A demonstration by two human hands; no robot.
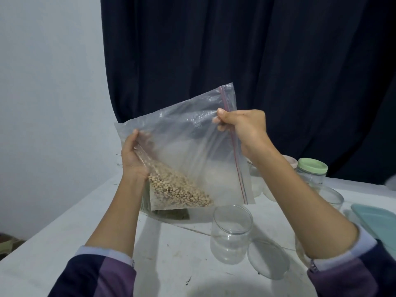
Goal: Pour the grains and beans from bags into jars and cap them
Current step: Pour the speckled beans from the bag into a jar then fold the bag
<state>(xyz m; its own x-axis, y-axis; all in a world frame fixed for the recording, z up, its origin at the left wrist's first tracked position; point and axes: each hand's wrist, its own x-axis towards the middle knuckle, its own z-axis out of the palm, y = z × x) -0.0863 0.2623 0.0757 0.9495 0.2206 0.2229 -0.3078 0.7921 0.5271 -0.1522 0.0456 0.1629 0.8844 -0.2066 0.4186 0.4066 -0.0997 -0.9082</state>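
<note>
Two hands are holding the bag [188, 146] up over the tabletop [64, 243]: the left hand [134, 159] is gripping its lower corner, the right hand [237, 123] is pinching the zip edge, so beans [177, 189] are being kept pooled low above the open jar [231, 230].

A bag [192, 151] hangs above the table [64, 243], beans [177, 189] in its lower left corner. An open jar [231, 232] stands below it to the right, a lid [267, 258] just right of that. A capped jar [311, 172] stands farther back right.
</note>
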